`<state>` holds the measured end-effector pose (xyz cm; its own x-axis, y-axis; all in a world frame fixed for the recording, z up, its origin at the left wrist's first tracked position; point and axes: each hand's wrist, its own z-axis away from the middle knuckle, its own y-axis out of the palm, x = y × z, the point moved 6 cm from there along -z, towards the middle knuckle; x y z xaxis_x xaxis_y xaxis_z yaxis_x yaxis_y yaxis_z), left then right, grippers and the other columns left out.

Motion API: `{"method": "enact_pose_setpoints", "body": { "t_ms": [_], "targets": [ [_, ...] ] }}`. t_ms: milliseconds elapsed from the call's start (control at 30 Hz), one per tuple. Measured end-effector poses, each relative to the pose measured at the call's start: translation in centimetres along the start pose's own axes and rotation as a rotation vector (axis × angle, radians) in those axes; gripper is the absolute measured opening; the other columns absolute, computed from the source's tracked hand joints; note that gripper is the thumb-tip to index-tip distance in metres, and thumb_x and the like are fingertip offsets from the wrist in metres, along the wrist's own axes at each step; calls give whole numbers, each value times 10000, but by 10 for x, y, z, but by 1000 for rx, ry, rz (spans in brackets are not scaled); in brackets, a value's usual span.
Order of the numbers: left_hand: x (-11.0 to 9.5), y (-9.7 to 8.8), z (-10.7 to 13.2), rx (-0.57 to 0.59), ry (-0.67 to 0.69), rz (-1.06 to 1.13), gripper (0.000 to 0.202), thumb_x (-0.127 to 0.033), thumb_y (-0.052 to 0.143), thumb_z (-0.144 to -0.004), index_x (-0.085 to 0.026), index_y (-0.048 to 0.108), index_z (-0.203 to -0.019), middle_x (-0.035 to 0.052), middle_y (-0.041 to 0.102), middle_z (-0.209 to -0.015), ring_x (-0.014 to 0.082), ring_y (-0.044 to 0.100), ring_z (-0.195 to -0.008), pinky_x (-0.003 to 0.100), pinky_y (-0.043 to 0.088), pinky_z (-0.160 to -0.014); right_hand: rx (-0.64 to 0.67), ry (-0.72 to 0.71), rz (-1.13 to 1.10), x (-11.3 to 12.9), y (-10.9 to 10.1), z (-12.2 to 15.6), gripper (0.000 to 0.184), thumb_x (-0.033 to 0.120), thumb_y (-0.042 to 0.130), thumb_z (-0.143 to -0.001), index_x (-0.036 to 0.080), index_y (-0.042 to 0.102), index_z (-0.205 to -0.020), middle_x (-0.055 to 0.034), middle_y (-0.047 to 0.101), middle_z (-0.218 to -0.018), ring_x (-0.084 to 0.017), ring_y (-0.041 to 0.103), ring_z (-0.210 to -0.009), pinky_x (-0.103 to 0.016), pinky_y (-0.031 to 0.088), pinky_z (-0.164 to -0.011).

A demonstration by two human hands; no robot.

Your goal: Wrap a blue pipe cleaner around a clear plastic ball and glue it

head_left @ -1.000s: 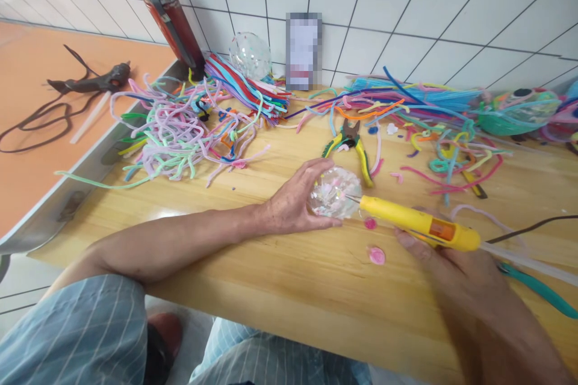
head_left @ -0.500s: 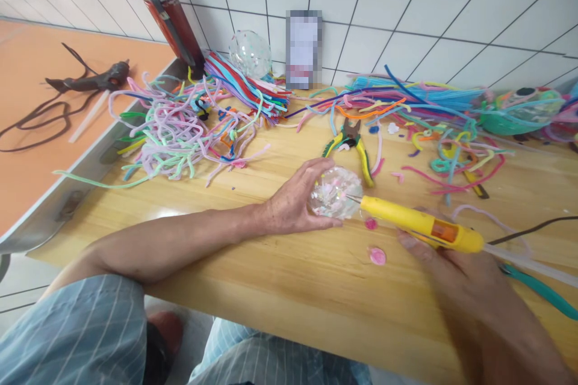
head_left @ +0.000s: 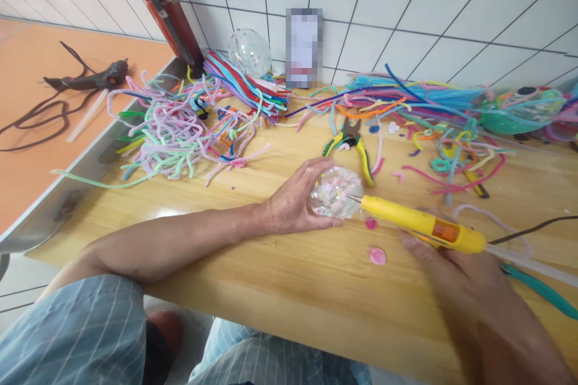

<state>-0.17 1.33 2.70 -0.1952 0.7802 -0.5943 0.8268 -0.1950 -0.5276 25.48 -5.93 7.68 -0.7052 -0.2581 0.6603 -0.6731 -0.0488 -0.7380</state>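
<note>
A clear ball [head_left: 338, 191] with pale pink and yellow bits in it is gripped from its left side by my left hand [head_left: 300, 198], thumb below and fingers above. My right hand [head_left: 456, 271] is closed round the handle of a yellow glue gun [head_left: 406, 216], most of its fingers hidden behind the tool. The gun's metal nozzle meets the ball's right side, and a translucent glue stick [head_left: 533, 264] runs out of its back. Just below the nozzle lie a small dark pink disc [head_left: 371, 224] and a larger pink disc [head_left: 377, 255].
Behind the ball lie yellow-green pliers [head_left: 363, 159]. Tangled pipe cleaners [head_left: 176, 126] spread at left, with bundles along the tiled wall. A red flask [head_left: 165, 12], a phone [head_left: 303, 48] and another clear ball [head_left: 250, 52] stand at the back. A black glue gun [head_left: 97, 77] lies far left.
</note>
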Motion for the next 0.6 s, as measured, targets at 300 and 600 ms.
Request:
{"method": "enact_pose_setpoints", "body": {
  "t_ms": [300, 600],
  "targets": [
    [-1, 0, 0, -8, -8, 0, 1072, -609, 871, -825, -254, 273, -1640, 229, 519, -1552, 407, 533, -1499, 635, 503, -1229, 22, -41, 11, 1, 3, 0, 155, 450, 605, -1011, 344, 642, -904, 16, 615, -719, -277, 715, -732, -370, 516, -564],
    [0, 1, 0, -9, -3, 0, 1078, -609, 874, -823, -266, 264, -1643, 223, 517, -1555, 408, 529, -1502, 639, 503, -1226, 12, -49, 53, -3, 2, 1, 145, 446, 635, -988, 334, 682, -909, 9, 683, -759, -272, 708, -707, -368, 547, -571]
  ]
}}
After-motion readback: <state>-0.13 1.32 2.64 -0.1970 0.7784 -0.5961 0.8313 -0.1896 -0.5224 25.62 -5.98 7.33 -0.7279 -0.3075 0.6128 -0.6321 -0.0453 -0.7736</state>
